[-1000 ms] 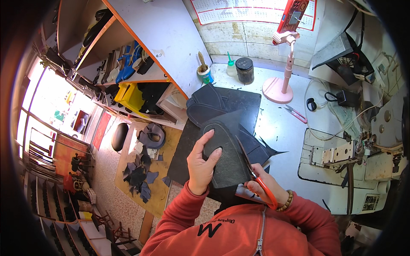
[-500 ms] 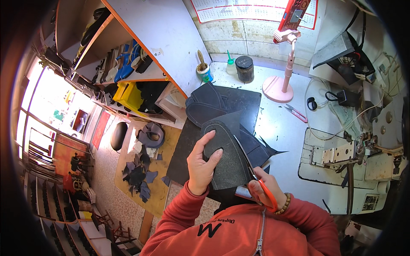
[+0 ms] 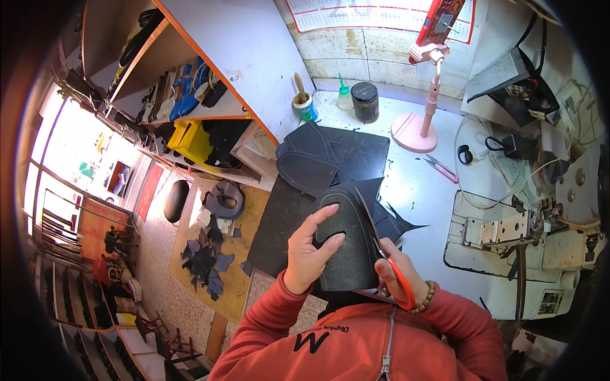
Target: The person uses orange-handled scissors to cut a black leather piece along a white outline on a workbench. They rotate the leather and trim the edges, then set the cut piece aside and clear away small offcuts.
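Observation:
My left hand (image 3: 305,257) grips a dark, grained leather piece (image 3: 346,251) with a rounded far end and a stitched line near its edge. The thumb and forefinger lie on its upper face; the other fingers are hidden beneath it. In my right hand (image 3: 399,272) is a pair of scissors (image 3: 405,287) with orange handles. Their blades run along the right edge of the leather, tips pointing away from me. Past this piece, more dark stitched leather pieces (image 3: 307,170) are stacked on a black cutting mat (image 3: 279,235).
Along the back stand a brush in a pot (image 3: 305,108), a green-tipped bottle (image 3: 344,98), a dark jar (image 3: 365,103) and a pink phone stand (image 3: 414,133). Small red-handled snips (image 3: 443,169) lie to the right, near a sewing machine (image 3: 508,228). Leather scraps (image 3: 206,257) cover a board at left.
My left hand has shifted right and slightly toward me with the leather piece, which has turned a little more upright. The scissors have swung to a steeper angle along its edge.

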`<state>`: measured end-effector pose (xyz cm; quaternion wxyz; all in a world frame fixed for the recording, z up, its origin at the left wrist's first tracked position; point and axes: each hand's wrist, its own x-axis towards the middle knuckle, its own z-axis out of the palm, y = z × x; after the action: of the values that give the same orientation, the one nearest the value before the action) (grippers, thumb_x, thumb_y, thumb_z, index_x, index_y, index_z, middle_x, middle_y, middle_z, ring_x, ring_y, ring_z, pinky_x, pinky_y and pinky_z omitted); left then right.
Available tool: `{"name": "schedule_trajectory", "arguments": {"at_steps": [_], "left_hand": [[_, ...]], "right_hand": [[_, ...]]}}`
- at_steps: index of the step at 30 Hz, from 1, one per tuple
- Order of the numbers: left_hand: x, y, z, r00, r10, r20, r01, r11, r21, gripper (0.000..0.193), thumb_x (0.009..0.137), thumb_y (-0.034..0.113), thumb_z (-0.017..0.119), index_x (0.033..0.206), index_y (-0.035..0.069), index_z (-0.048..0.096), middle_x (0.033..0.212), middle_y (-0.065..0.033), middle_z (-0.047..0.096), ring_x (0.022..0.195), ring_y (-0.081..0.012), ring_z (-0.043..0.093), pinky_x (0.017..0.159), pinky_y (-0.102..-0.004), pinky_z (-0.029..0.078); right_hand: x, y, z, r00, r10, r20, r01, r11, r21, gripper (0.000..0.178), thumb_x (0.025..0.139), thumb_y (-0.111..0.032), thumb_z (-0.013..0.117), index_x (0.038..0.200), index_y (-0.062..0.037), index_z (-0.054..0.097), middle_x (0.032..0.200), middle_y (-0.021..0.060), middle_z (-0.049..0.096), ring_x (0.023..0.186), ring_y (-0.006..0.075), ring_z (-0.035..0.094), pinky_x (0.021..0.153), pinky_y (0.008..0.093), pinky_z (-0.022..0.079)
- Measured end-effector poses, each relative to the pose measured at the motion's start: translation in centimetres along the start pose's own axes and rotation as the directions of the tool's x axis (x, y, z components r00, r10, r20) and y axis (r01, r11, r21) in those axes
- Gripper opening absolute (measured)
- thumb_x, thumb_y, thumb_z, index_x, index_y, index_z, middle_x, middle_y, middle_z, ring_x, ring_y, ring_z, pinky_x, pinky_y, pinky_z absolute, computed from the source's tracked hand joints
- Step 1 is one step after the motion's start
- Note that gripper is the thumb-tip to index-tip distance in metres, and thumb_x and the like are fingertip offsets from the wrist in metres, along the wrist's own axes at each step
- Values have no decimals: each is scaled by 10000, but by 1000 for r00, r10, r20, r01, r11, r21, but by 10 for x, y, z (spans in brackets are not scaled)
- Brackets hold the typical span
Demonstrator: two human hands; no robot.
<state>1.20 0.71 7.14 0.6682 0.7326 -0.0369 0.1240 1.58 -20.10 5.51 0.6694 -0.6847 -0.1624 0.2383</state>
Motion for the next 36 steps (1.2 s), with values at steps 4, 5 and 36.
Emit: {"name": "schedule_trajectory", "arguments": {"at_steps": [4,5,36], "left_hand": [[3,3,-8,999,19,44,-22,998,54,448,819,24,701,1249,-2,577,1213,-95,626,1125,-153,569,976,-281,419],[4,4,-11,998,-1,63,0,1000,25,451,817,24,702,1250,0,577,1220,-94,624,1135,-153,565,981,-282,416],[42,33,-69,782,-110,614,-58,967,247,443,820,30,661,1256,23,582,1234,-109,621,1149,-196,574,985,-307,419]], "right_hand": [[-2,6,-2,1000,26,11,-27,997,76,687,861,-645,560,1115,-7,528,666,39,536,586,94,481,542,249,412],[-1,7,-2,1000,19,13,-20,996,91,673,859,-638,571,1101,-11,540,670,33,534,587,91,466,543,246,408],[4,-4,-44,980,41,194,-23,996,-90,653,864,-625,566,1086,-12,533,654,-1,499,517,57,451,486,228,378]]}}
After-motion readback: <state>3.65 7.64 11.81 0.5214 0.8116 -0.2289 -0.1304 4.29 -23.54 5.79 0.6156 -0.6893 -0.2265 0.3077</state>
